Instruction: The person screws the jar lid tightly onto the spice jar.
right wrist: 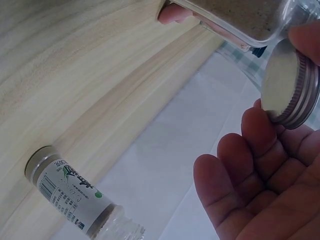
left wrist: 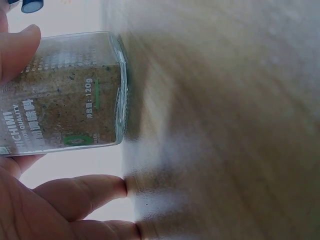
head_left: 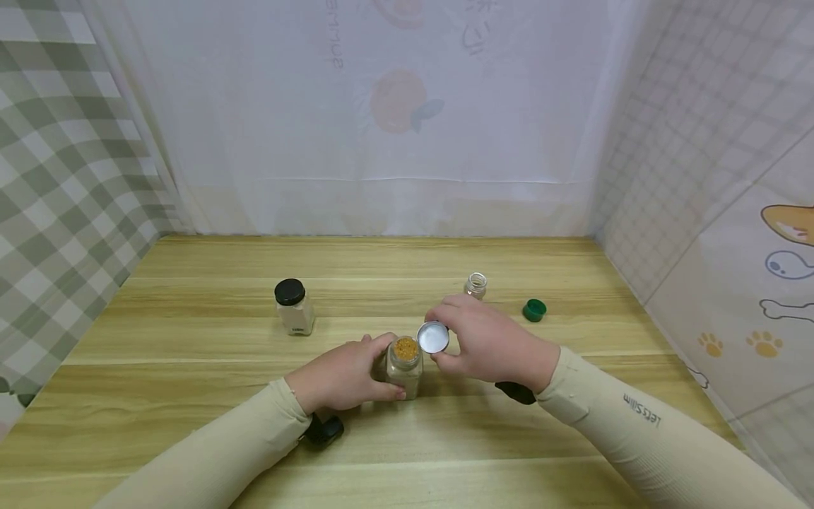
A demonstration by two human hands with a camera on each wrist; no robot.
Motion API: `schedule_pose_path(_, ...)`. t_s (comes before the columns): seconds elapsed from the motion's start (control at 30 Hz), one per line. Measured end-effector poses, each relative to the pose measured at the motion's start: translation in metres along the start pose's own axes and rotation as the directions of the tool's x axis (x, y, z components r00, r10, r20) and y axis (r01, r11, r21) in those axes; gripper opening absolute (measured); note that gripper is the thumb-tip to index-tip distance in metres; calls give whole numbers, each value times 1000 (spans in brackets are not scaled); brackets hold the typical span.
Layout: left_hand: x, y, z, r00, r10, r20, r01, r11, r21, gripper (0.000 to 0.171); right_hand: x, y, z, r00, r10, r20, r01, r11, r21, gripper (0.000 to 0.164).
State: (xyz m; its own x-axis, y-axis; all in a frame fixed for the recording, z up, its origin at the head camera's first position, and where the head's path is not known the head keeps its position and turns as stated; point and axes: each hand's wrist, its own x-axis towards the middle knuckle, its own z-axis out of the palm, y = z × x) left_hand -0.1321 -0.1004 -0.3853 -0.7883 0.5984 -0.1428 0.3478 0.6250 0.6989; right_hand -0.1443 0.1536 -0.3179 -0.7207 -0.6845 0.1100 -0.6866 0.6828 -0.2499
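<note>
"LETSSLIM" runs along the beige right sleeve [head_left: 642, 410]. The clear square glass spice jar [left wrist: 70, 95] shows "120g" and part of "QUALITY"; its other print is too blurred to read.

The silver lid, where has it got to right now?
In the head view the silver lid is pinched in the right hand, just right of the open spice jar.
</note>
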Motion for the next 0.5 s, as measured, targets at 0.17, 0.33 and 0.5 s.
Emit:
schedule_pose_path(0.17, 0, 1, 0, 1000, 1, 1, -1, 1000, 6, 54, 1, 0, 0, 1000, -2, 2, 2, 1000, -7, 32)
schedule_pose_path(0.33, 1, 1, 0, 1000, 7, 0, -7, 1000, 3, 54, 0, 0, 0, 1000, 6, 11, -6, 1000, -5, 32)
schedule_pose_path(0.5, 1, 1, -1, 1000, -4, 7, 4, 1000, 1, 55, 0, 0, 1, 1000, 12, 22, -12, 1000, -1, 34)
